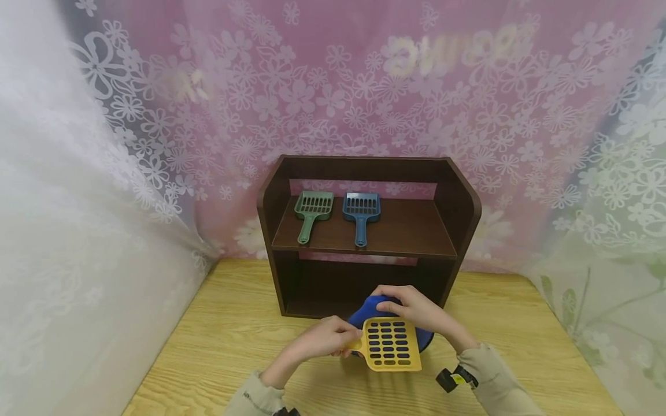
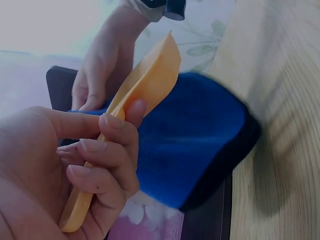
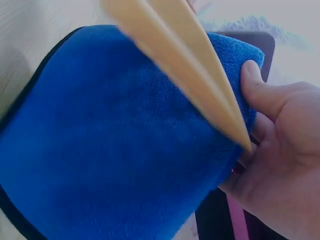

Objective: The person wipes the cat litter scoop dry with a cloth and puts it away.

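Observation:
My left hand (image 1: 329,338) grips the handle of a yellow slotted litter scoop (image 1: 392,345), its fingers curled round it in the left wrist view. The scoop's slotted pan points right, over the wood table. Behind the pan hangs a blue cloth (image 3: 115,130) with a dark edge, partly hidden by the scoop in the head view. My right hand (image 1: 416,309) pinches the cloth's upper edge between thumb and fingers. In the right wrist view the scoop (image 3: 195,65) crosses in front of the cloth, its corner close to the right hand's fingers.
A dark brown two-level shelf (image 1: 364,245) stands at the back of the wood table (image 1: 224,341). On its upper board lie a green litter scoop (image 1: 313,209) and a blue litter scoop (image 1: 361,214), handles forward. Flowered curtains (image 1: 333,98) surround the table at the back and sides.

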The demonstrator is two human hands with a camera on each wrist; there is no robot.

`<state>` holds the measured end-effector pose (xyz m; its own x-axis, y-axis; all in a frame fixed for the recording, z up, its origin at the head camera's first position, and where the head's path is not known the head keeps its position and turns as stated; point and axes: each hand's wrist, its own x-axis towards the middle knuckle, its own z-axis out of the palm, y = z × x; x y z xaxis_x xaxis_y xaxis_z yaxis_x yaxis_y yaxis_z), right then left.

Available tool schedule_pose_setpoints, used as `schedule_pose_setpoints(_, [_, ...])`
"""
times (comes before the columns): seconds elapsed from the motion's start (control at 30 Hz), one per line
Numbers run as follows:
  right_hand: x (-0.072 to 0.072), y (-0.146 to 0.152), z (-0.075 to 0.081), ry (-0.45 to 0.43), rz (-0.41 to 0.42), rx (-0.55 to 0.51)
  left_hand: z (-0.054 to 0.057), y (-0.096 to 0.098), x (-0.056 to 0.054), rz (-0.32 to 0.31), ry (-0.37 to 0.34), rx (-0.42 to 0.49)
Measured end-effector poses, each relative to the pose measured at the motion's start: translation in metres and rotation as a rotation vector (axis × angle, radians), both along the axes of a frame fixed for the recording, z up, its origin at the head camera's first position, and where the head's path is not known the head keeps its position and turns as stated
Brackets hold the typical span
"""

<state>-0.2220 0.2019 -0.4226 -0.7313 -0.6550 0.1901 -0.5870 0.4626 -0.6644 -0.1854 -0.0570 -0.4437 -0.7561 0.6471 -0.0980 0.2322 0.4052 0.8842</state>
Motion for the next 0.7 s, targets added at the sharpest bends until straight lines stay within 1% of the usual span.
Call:
schedule_pose_setpoints(0.2, [-0.002, 0.020, -0.006, 0.045, -0.100, -0.022, 0.000, -0.011, -0.002, 0.080, -0.021, 0.011])
schedule_pose_setpoints(0.3, [-0.001, 0.027, -0.010, 0.033, -0.153, -0.056, -0.001, -0.017, -0.003, 0.102, -0.037, 0.025])
schedule_pose_setpoints(0.4, [0.001, 0.031, -0.014, 0.006, -0.236, -0.110, -0.003, -0.020, -0.004, 0.121, -0.059, 0.056])
schedule_pose_setpoints(0.5, [0.003, 0.032, -0.019, -0.050, -0.331, -0.193, -0.005, -0.023, -0.007, 0.140, -0.066, 0.105])
schedule_pose_setpoints(0.57, [0.006, 0.031, -0.021, -0.093, -0.391, -0.251, -0.006, -0.025, -0.009, 0.168, -0.073, 0.143])
schedule_pose_setpoints(0.63, [0.009, 0.029, -0.023, -0.129, -0.431, -0.298, -0.006, -0.027, -0.010, 0.194, -0.079, 0.182])
schedule_pose_setpoints(0.7, [0.013, 0.025, -0.025, -0.147, -0.461, -0.340, -0.005, -0.028, -0.010, 0.222, -0.101, 0.212])
